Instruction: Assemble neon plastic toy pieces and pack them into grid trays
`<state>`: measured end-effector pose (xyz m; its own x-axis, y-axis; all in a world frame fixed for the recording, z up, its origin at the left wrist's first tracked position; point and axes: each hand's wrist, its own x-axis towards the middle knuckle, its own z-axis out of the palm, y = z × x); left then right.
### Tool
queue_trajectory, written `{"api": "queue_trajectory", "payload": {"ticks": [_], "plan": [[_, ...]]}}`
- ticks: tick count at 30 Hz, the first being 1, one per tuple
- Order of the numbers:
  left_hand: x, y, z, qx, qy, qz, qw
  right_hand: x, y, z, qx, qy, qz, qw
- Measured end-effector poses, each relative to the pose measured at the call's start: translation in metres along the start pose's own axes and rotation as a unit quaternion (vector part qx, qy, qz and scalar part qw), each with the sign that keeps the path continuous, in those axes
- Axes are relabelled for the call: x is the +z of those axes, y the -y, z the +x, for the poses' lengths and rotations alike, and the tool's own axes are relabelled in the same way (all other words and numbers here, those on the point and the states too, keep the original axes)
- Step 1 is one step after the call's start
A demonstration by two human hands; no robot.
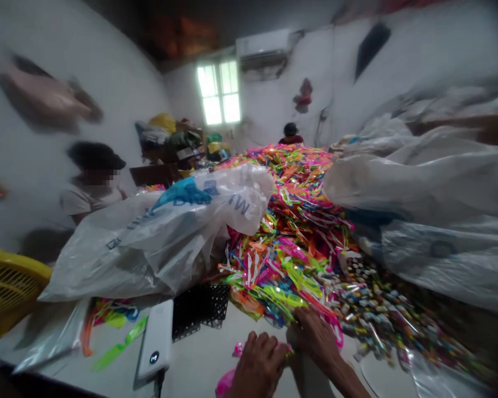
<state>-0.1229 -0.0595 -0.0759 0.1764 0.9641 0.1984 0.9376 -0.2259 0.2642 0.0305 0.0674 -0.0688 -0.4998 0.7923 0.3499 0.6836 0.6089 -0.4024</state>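
Note:
My left hand (259,362) is low at the front of the white table, its fingers curled together around a bright pink plastic piece (225,382). Pink shows on both sides of the hand; the rest is hidden beneath it. Just to the right, my right hand (315,337) reaches to the near edge of a big heap of colourful plastic strips (294,265). Its fingers are bent, and whatever lies between them is hidden. A small yellow bit shows between the two hands.
A white power bank (156,340) with a cable lies left, beside a black perforated tray (201,309). Large plastic bags (161,237) flank the heap. Small multicoloured tubes (382,309) spread right. A yellow chair (12,284) stands left. Two people (93,188) sit farther away.

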Motion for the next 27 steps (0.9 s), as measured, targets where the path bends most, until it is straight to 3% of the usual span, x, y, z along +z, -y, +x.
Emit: {"api": "queue_trajectory", "payload": {"ticks": [2, 4, 8, 12, 14, 16, 19, 21, 23, 25, 27], "plan": [[0.004, 0.002, -0.001, 0.012, 0.0, 0.002, 1.0, -0.01, 0.002, -0.001, 0.036, 0.005, 0.064, 0.997], [-0.004, 0.0, -0.005, 0.036, -0.009, -0.006, 0.999, -0.027, 0.006, -0.003, 0.092, 0.033, 0.168, 0.981], [-0.033, -0.015, -0.01, 0.037, -0.08, -0.029, 0.996, -0.059, 0.015, -0.017, 0.23, 0.04, 0.389, 0.891], [-0.044, -0.033, 0.011, 0.043, -0.156, -0.019, 0.987, -0.07, 0.012, -0.031, 0.321, 0.03, 0.471, 0.821], [-0.045, -0.043, 0.026, 0.053, -0.166, -0.016, 0.985, -0.07, 0.01, -0.039, 0.328, 0.042, 0.495, 0.804], [-0.044, -0.052, 0.039, 0.061, -0.131, -0.016, 0.989, -0.072, 0.01, -0.048, 0.301, 0.066, 0.499, 0.81], [-0.041, -0.056, 0.052, 0.06, -0.009, -0.05, 0.997, -0.079, 0.015, -0.059, 0.238, 0.106, 0.479, 0.838], [-0.039, -0.054, 0.054, 0.054, 0.069, -0.107, 0.99, -0.085, 0.016, -0.064, 0.222, 0.127, 0.476, 0.841], [-0.038, -0.051, 0.052, 0.019, 0.107, -0.167, 0.98, -0.091, 0.009, -0.064, 0.213, 0.151, 0.469, 0.844], [-0.039, -0.053, 0.049, -0.044, 0.114, -0.222, 0.967, -0.098, -0.008, -0.059, 0.192, 0.153, 0.386, 0.889], [-0.042, -0.058, 0.046, -0.104, 0.123, -0.298, 0.941, -0.105, -0.03, -0.051, 0.163, 0.133, 0.189, 0.959]]}}
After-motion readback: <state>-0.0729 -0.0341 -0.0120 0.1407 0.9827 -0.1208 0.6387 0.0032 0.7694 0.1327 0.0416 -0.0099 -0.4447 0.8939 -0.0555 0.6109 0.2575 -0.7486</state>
